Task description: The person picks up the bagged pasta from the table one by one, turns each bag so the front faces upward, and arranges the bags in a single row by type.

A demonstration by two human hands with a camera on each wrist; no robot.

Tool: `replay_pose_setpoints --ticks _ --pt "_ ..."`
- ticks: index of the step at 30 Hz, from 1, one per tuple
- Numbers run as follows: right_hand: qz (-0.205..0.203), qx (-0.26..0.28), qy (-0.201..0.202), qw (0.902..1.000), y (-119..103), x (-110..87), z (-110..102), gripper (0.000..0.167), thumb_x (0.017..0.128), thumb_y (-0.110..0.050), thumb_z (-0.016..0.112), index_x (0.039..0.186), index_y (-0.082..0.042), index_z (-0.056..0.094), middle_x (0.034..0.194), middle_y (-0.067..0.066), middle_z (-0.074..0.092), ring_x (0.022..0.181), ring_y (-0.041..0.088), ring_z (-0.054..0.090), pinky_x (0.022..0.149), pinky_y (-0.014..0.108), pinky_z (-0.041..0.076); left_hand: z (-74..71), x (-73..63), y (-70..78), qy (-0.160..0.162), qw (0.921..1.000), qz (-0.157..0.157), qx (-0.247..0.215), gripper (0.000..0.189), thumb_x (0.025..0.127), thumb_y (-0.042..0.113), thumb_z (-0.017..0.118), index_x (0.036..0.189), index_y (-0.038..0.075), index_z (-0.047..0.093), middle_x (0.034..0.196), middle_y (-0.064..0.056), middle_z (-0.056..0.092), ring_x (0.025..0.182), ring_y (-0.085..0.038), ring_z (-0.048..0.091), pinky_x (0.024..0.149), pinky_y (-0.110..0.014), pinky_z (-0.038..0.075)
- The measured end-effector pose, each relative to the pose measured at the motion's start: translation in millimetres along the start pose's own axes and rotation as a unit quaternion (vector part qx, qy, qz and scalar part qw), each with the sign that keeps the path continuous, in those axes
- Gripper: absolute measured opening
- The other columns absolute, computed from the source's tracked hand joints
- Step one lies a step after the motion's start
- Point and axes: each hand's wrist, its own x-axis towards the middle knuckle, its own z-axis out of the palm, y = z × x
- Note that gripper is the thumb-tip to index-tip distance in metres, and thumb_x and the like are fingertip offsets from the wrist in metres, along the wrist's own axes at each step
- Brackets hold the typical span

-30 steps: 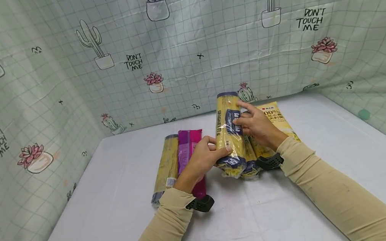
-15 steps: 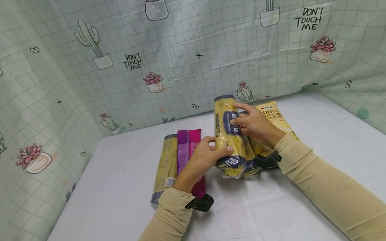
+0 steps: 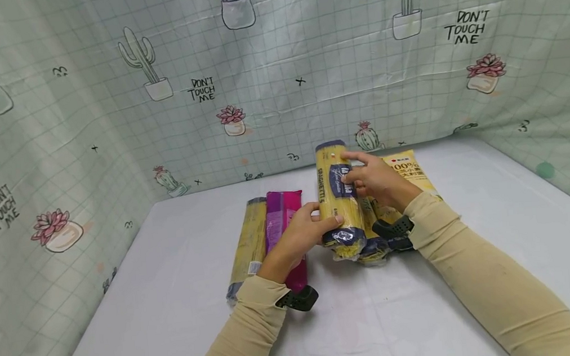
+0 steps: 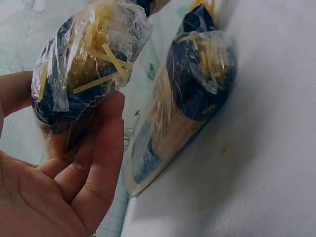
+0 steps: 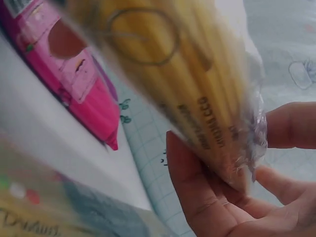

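Both hands hold a clear-wrapped spaghetti pack with dark blue ends, tilted up over the table. My left hand grips its lower left side, thumb across the front. On its upper right side, my right hand pinches it, with fingertips on the blue label. In the left wrist view, loose short strands show in the pack's crumpled end, and fingers curl beneath it. The right wrist view shows the pack's printed back between thumb and fingers.
Another spaghetti pack and a pink-purple packet lie side by side at left. Right of the held pack lie more spaghetti packs and a yellow packet. A cactus-print curtain hangs behind the white table.
The held pack tips slightly, its top shifting a little left and down, with both hands still on it. The head view pans slightly. The packs on the table stay where they were.
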Motion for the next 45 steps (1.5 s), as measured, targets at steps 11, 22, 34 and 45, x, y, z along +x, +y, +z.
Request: replay_pose_setpoints --ticks 11,22,34,45 --pt "-0.003 0.01 0.0 0.9999 -7.6 3.7 -0.5 0.073 0.095 0.005 0.05 0.16 -0.017 0.025 0.15 0.022 0.031 0.1 0.024 0.053 0.075 0.034 0.048 -2.5 5.0 2.4 0.012 0.9999 -0.003 -0.005 0.055 0.096 0.024 0.067 0.144 0.005 0.048 0.109 -0.009 0.072 0.091 -0.018 0.069 0.073 -0.034 0.057" --pt "0.029 0.021 0.03 0.9989 0.4 4.8 8.7 0.066 0.095 0.003 0.055 0.156 -0.006 0.032 0.141 0.023 0.046 0.105 0.025 0.062 0.083 0.033 0.055 -8.9 1.6 -1.2 0.0 1.0 -0.007 -0.005 0.047 0.093 0.018 0.059 0.137 0.004 0.055 0.113 -0.01 0.068 0.099 -0.021 0.066 0.082 -0.041 0.058" --pt "0.043 -0.011 0.025 0.9987 12.1 7.6 12.9 0.062 0.098 -0.001 0.05 0.157 -0.008 0.032 0.141 0.022 0.048 0.116 0.031 0.059 0.089 0.037 0.055 -11.4 -0.5 -3.6 -0.033 0.998 -0.046 0.03 0.042 0.094 0.008 0.066 0.134 -0.002 0.055 0.111 -0.011 0.068 0.099 -0.022 0.067 0.084 -0.038 0.057" --pt "0.042 0.036 0.017 0.9983 9.9 9.2 13.9 0.055 0.105 -0.011 0.04 0.157 -0.003 0.027 0.149 0.024 0.039 0.124 0.039 0.053 0.092 0.04 0.054 -10.2 1.1 -7.3 -0.024 0.9985 -0.037 0.034 0.04 0.094 0.003 0.065 0.132 -0.004 0.055 0.109 -0.012 0.068 0.098 -0.022 0.067 0.082 -0.036 0.057"
